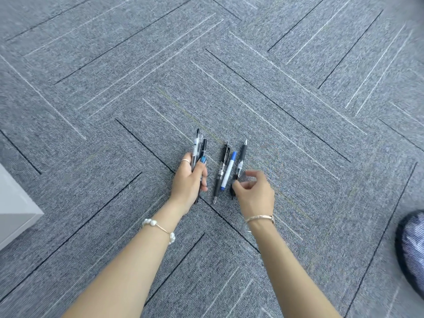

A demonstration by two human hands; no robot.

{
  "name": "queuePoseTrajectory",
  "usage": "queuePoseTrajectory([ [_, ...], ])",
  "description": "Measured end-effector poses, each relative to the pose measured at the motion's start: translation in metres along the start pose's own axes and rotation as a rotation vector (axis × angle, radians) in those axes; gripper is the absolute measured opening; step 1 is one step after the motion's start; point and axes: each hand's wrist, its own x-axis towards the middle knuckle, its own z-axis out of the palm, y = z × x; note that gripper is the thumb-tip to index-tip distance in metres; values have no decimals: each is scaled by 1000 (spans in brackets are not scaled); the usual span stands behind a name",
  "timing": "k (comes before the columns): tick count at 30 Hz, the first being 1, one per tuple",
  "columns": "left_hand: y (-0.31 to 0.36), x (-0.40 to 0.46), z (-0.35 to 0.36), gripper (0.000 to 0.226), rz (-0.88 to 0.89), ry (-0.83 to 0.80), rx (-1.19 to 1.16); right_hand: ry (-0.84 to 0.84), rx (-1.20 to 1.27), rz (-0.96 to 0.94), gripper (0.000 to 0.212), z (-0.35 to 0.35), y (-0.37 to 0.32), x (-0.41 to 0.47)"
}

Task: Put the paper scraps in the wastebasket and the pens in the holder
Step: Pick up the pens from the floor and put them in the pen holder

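your left hand (189,177) holds a bunch of pens (199,146). your right hand (253,191) pinches the black pen (241,160); lift it straight up.

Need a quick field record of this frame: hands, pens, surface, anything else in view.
left hand: grips a bundle of pens, tips pointing away
right hand: fingers pinch the near end of the black pen on the floor
loose pens: black clear-barrel pen and blue-and-white pen, side by side between the hands
surface: grey carpet tiles
other: white furniture corner at left; dark shiny object at right edge
holder, wastebasket, paper scraps: not in view
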Motion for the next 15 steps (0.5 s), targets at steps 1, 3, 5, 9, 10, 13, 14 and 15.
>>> queuePoseTrajectory([
  [1, 0, 0, 0, 8, 4, 3, -1, -9, -1, -21, 27, 1, 3, -5],
  [3, -1, 0, 1, 8, 7, 6, -10, -29, -17, -50, 25, 0, 5, -8],
  [5, -1, 0, 1, 7, 6, 5, -25, -17, -48, -70, 34, 1, 1, -6],
  [9, -1, 0, 0, 5, -6, 5, -56, 87, -117, -117, 73, 13, -17, 3],
  [10, -1, 0, 0, 6, -9, 7, -66, 85, -152, -127, 77, 18, -21, 6],
  [13, 0, 1, -1, 5, -8, 16, -69, 37, -282, -106, 72, 28, -30, 13],
  [14, 0, 1, 0, 5, -9, 18, -65, 17, -321, -96, 67, 27, -32, 15],
  [15, 0, 1, 0, 4, -10, 21, -60, -7, -346, -86, 63, 25, -33, 17],
])
